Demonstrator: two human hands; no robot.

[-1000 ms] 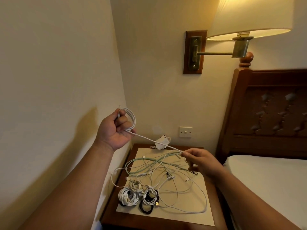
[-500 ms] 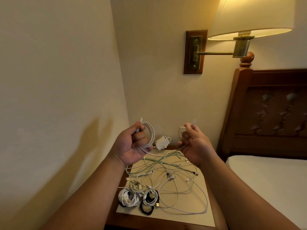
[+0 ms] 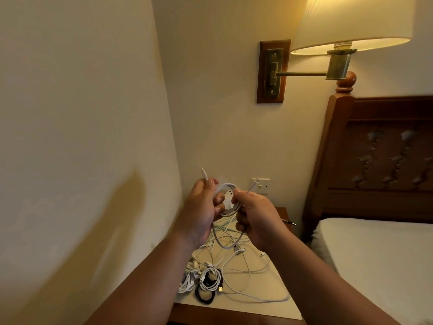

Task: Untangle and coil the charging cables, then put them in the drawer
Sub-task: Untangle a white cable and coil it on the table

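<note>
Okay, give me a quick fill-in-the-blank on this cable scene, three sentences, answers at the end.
1. Both hands, left hand and right hand, hold one ____ cable wound in loops.
2. The loose tangle lies on the ____.
3. Among the coiled bundles at the near edge, one is ____.

Answers: white; nightstand; black

Both hands (image 3: 201,212) (image 3: 256,216) grip white cable coil (image 3: 230,211) above nightstand (image 3: 234,314).

white cable (image 3: 228,208); black coil (image 3: 205,297); pale green cable (image 3: 226,228); cream lampshade (image 3: 351,19); dark carved headboard (image 3: 386,160).
</note>
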